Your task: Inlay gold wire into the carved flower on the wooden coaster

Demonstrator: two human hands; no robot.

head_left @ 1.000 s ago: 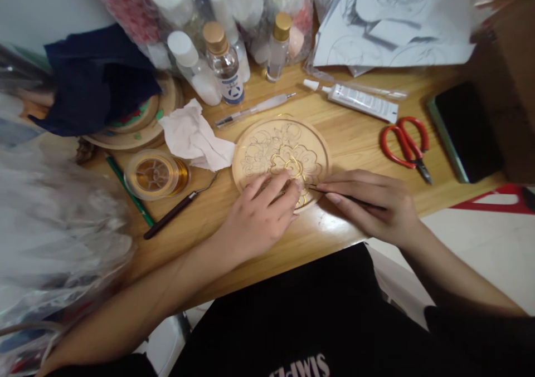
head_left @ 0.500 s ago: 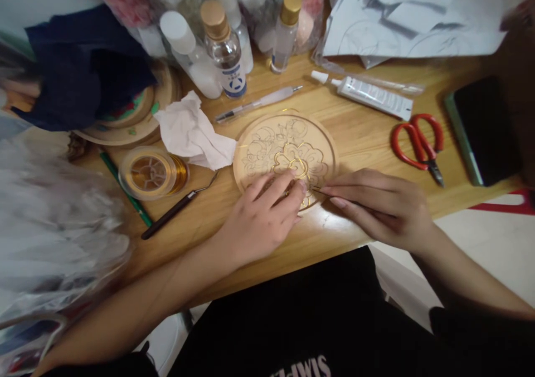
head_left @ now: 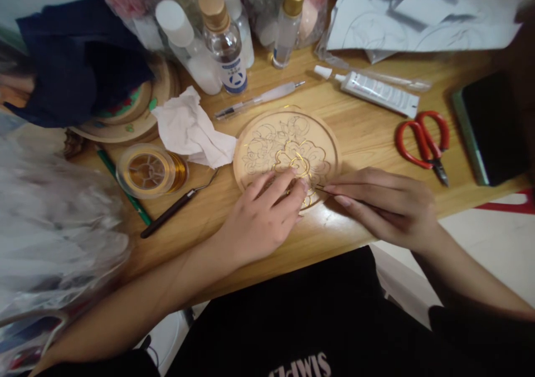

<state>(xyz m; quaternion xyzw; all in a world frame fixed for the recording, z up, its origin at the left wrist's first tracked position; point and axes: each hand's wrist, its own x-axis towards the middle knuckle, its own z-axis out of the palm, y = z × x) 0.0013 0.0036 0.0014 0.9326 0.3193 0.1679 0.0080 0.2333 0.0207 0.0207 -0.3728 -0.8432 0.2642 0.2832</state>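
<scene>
A round wooden board [head_left: 244,143] with a raised rim lies on the table. Fine lines of a floral drawing cover its face, and gold wire [head_left: 298,166] follows the outline of one flower. My left hand [head_left: 267,210] rests on the board's lower left part, its bent fingers apart and pressing down; the thumb is mostly hidden. From the right, my right hand [head_left: 382,201] pinches a pair of thin tweezers [head_left: 320,187] between thumb and fingers. Their tip is at the board's lower right, close to my left fingertips. Whether the tips grip any wire is too small to tell.
Left of the board are crumpled tissue [head_left: 192,126], a spool of gold wire [head_left: 150,171], a hooked tool [head_left: 171,213] and a green pencil [head_left: 140,210]. Behind stand bottles [head_left: 228,54] and a pen [head_left: 259,99]. Rightward lie a glue tube [head_left: 378,94], red-handled cutters [head_left: 422,140] and a phone [head_left: 493,129].
The camera view has shifted slightly. Both hands keep nearly the same pose at the board, with the tweezers' tip still by my left fingertips.
</scene>
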